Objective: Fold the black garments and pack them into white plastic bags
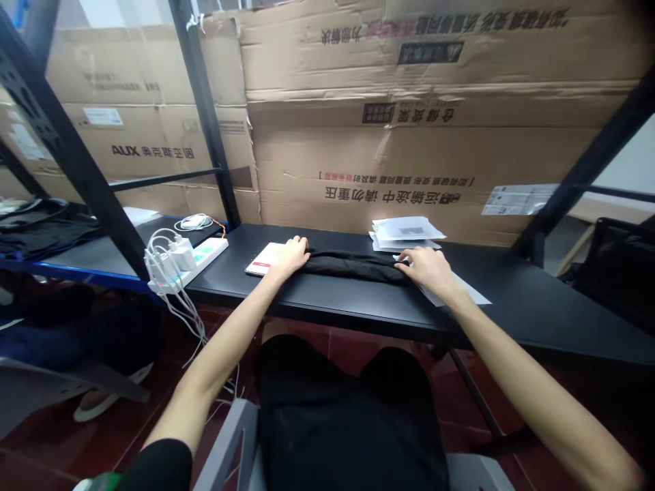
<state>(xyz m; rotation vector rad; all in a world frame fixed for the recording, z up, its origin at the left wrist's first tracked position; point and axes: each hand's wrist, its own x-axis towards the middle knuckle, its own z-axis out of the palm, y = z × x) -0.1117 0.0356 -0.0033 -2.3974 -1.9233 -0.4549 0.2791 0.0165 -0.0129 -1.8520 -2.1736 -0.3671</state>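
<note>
A strip of folded black cloth (353,266) lies lengthwise on the black tabletop (327,300). My left hand (293,256) has its fingers closed on the left end of the cloth. At the other end, my right hand (424,267) pinches the cloth between thumb and fingers. Beside my left hand, and partly covered by it, is a flat phone-like thing (263,261) with a white and red face. White paper sheets (460,292) stick out from under my right wrist. What kind of cloth article it is cannot be made out.
A white power strip (205,258) with chargers and hanging cables stands at the left end. More papers (406,230) lie behind my right hand. Cardboard sheets (419,150) wall off the back between dark metal posts (205,102). Another person's foot (95,406) shows low at left.
</note>
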